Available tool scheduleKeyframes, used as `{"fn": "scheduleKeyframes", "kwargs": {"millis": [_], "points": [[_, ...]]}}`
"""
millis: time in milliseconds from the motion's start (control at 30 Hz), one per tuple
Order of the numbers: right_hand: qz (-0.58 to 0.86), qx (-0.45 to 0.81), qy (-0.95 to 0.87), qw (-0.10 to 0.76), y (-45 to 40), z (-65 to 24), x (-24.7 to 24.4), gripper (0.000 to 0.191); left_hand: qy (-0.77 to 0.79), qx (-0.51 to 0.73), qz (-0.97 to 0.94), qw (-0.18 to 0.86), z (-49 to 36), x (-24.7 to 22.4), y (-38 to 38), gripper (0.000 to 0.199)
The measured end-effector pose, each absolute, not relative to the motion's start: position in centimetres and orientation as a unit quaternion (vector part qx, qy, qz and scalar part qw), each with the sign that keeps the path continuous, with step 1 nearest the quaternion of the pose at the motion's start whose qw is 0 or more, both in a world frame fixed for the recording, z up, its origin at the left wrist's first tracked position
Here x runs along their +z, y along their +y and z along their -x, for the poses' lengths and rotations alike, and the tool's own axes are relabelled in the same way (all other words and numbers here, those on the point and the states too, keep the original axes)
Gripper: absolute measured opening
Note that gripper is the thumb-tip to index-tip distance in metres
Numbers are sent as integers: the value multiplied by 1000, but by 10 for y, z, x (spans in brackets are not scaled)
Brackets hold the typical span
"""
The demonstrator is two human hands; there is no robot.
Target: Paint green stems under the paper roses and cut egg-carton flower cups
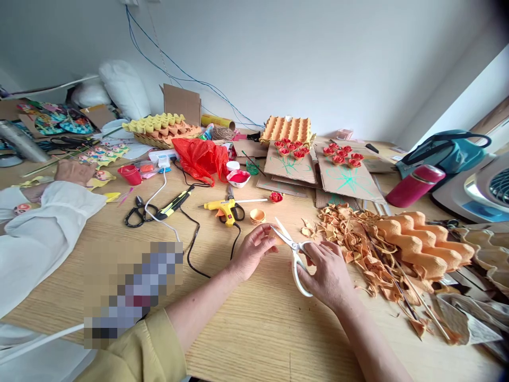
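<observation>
My right hand (328,270) grips white-handled scissors (296,254), their blades spread apart and pointing up and left. Between the fingers of my left hand (254,249) is a small orange egg-carton piece (278,240), partly hidden by the fingers and lying against the blades. Just beyond my left hand stand nested orange carton cups (257,216). A red paper flower (275,197) lies past them. To the right of my right hand spreads a heap of orange carton scraps (369,254), beside an orange egg carton (425,241).
A yellow glue gun (226,209) with a black cord lies left of the cups. Cardboard sheets (350,183) carry red flowers. A pink bottle (415,185) lies at the right. At the left, a co-worker's hand (75,172) rests near painted carton pieces. Black scissors (137,213) lie nearby.
</observation>
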State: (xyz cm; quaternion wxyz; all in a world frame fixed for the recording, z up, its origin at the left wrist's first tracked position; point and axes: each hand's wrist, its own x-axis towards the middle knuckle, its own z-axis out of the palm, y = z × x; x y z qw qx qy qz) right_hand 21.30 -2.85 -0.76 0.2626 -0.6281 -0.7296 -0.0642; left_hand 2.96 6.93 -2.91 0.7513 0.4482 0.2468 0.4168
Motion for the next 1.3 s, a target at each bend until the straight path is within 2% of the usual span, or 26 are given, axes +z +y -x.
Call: {"fn": "scheduleKeyframes", "kwargs": {"millis": [367,667,800,900,1033,1167,1300], "points": [[637,-18,-721,271,-26,-216,-17,26,252,422,-432,756,-31,-32,73,46],[648,71,-703,285,-26,-209,-10,30,212,406,-418,784,-31,-28,70,34],[655,189,-667,300,-27,-204,-3,30,213,401,-408,792,-30,-28,72,35],[638,342,-599,342,-27,-204,-1,40,193,383,-390,815,-27,-23,73,42],[546,538,-509,390,-27,-209,-4,50,152,364,-338,854,-25,-15,72,47],[451,598,-476,461,-30,-213,-10,51,145,358,-301,872,-25,-13,69,42],[416,643,-464,444,-32,-208,-11,57,143,337,-286,886,-25,-12,67,46]]}}
